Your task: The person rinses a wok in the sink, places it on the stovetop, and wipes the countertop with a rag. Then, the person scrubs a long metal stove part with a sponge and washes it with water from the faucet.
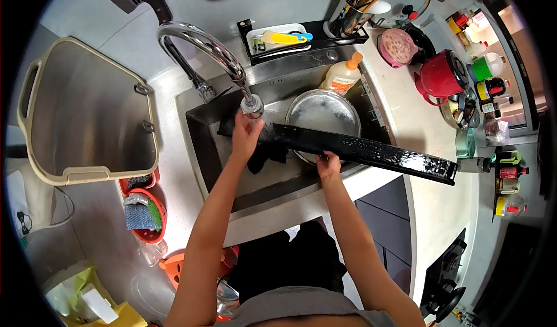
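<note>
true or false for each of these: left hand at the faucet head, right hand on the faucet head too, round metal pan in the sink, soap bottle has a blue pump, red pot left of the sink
1. The left hand is at the faucet head. True.
2. The right hand is on the faucet head too. False: the right hand is at the long black strip.
3. A round metal pan is in the sink. True.
4. The soap bottle has a blue pump. False: the soap bottle has an orange one.
5. The red pot is left of the sink. False: the red pot is to its right.
</note>
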